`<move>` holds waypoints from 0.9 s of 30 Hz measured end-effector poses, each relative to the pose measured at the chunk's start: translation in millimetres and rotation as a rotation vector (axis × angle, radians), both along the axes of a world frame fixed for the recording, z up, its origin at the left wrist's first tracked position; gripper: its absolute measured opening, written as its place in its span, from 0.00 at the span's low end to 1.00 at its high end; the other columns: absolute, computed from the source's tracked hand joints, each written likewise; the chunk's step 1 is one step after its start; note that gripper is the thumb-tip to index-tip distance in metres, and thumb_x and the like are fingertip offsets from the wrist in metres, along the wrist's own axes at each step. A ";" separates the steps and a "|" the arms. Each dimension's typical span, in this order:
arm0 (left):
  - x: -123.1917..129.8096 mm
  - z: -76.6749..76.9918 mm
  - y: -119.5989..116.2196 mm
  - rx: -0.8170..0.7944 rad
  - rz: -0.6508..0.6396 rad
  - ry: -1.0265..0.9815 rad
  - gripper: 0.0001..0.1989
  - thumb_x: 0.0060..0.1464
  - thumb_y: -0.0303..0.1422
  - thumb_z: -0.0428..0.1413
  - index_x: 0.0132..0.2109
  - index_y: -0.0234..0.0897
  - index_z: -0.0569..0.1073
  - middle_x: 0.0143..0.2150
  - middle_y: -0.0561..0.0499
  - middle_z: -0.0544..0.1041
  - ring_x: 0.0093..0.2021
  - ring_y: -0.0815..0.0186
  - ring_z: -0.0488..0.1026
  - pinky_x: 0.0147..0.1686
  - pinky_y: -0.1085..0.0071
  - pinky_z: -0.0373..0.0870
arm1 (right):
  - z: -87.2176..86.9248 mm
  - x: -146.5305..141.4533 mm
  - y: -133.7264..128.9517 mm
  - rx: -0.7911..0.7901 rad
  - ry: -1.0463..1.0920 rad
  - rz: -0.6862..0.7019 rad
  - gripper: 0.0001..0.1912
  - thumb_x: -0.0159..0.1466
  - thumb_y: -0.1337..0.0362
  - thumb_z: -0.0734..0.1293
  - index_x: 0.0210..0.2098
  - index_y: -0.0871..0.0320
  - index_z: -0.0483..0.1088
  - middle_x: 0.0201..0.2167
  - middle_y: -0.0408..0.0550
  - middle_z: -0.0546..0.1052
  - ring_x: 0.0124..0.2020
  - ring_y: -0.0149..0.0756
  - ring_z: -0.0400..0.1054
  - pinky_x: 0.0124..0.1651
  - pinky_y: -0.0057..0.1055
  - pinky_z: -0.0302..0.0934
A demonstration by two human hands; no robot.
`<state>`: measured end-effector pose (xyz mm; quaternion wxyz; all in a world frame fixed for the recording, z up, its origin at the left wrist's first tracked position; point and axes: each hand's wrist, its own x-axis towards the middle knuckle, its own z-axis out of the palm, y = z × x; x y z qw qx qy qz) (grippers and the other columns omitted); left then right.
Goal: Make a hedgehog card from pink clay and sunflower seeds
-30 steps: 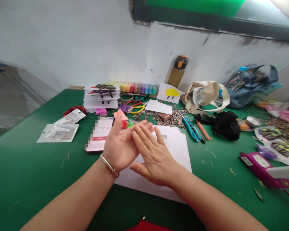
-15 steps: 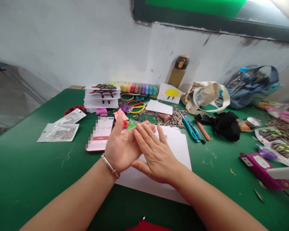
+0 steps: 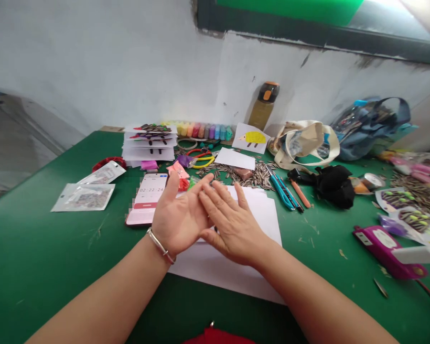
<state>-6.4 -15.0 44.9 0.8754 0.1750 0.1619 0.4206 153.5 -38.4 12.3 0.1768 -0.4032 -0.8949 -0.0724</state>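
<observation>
Palm up, my left hand (image 3: 181, 217) is spread above the white paper (image 3: 261, 267), a silver bangle on its wrist. My right hand (image 3: 232, 224) lies palm down with its fingers across the fingers of my left hand. Whether anything small is between the palms is hidden. Just left of my left hand is a phone (image 3: 146, 198) showing a timer. Behind the hands are a bit of pink clay (image 3: 178, 169) and a pile of striped seeds (image 3: 260, 174).
Stacked cards (image 3: 148, 154) and clay tubs (image 3: 200, 130) stand at the back. A hedgehog picture (image 3: 251, 138) leans near a bottle (image 3: 263, 107). To the right are a blue cutter (image 3: 281, 191), a black cloth item (image 3: 335, 186) and a magenta glue gun (image 3: 387, 251). Sachets (image 3: 84, 197) lie left.
My right fingers have shifted slightly over my left hand, and the two hands have parted a little at the palms. The whole view has moved slightly.
</observation>
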 end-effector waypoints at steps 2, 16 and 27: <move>-0.4 0.6 0.5 0.029 0.002 -0.020 0.38 0.56 0.57 0.42 0.66 0.38 0.52 0.61 0.38 0.64 0.60 0.51 0.62 0.59 0.52 0.54 | -0.2 4.4 3.2 -0.005 0.006 -0.056 0.36 0.68 0.46 0.48 0.66 0.65 0.46 0.68 0.50 0.46 0.69 0.45 0.30 0.66 0.56 0.20; -4.0 -2.0 3.6 0.074 0.041 0.014 0.38 0.56 0.57 0.43 0.66 0.41 0.53 0.60 0.40 0.66 0.59 0.53 0.63 0.59 0.52 0.56 | -1.3 6.4 4.7 -0.050 0.009 -0.069 0.37 0.67 0.44 0.48 0.67 0.62 0.45 0.69 0.49 0.45 0.69 0.46 0.31 0.66 0.56 0.21; 2.2 -3.7 1.0 0.039 -0.003 -0.021 0.38 0.56 0.56 0.43 0.66 0.40 0.52 0.59 0.39 0.67 0.59 0.52 0.64 0.58 0.50 0.56 | 0.4 10.2 7.4 -0.083 -0.008 -0.073 0.37 0.67 0.44 0.47 0.67 0.61 0.45 0.68 0.46 0.46 0.69 0.49 0.31 0.66 0.57 0.22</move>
